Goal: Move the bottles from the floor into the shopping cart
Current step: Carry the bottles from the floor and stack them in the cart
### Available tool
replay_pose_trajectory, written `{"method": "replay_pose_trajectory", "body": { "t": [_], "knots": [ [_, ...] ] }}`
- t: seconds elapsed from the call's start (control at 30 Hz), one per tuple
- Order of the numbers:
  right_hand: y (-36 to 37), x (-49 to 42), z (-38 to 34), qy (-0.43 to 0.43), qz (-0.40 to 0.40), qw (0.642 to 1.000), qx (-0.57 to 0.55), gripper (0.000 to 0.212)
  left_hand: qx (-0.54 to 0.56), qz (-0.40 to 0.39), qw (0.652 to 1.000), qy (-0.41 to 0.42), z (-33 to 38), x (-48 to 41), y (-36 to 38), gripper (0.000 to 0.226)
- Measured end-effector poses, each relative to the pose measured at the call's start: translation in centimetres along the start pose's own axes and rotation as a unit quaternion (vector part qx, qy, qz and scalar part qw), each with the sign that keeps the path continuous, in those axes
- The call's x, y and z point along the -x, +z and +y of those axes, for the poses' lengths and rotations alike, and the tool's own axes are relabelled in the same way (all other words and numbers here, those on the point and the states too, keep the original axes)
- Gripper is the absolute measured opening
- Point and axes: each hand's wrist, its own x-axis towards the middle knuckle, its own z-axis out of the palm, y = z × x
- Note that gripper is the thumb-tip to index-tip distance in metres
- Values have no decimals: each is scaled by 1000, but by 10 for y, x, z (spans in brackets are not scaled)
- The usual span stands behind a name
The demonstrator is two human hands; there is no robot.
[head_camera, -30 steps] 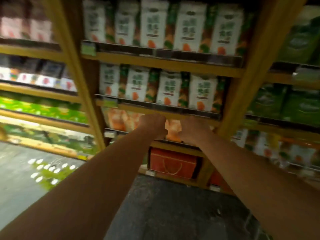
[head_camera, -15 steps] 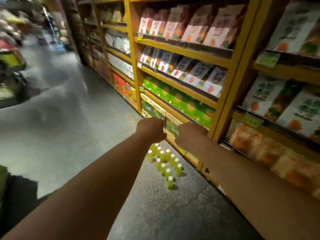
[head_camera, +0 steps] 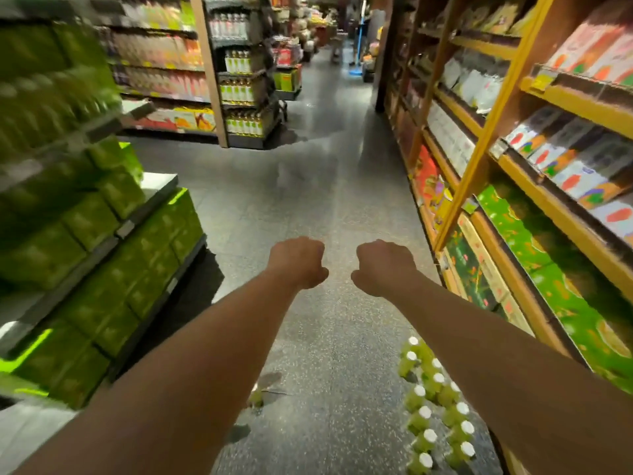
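Both hands, left and right, fisted and empty, held out over floor; bottles stand clustered under right forearm beside shelves.

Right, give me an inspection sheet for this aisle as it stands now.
Surface: grey speckled floor, some dark marks near the bottom.
Job's things: small green bottles with white caps stand clustered on the floor at lower right; no shopping cart seen.
Clutter: nothing seen.
Hands: left hand and right hand fisted, held out, apparently holding nothing.
Cables: nothing seen.
Surroundings: yellow wooden shelving with boxed goods on the right, stacked green cartons on the left.
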Motion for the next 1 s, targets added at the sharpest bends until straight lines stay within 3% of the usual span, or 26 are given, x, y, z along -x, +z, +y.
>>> {"method": "replay_pose_trajectory", "body": {
  "t": [0.27,0.7,0.83,1.0],
  "knots": [
    [23,-134,-73,-151,-10,988,-5,10,9,-30,992,-119,-98,-64,28,36],
    [22,-313,-168,-293,-33,955,30,33,27,-56,969,-240,-225,-172,40,28],
    [25,-370,-196,-367,-31,929,39,29,46,-47,947,-315,-254,-199,49,26],
    [29,-423,-233,-473,-28,879,44,15,86,-31,892,-443,-282,-220,64,24]
  ]
}}
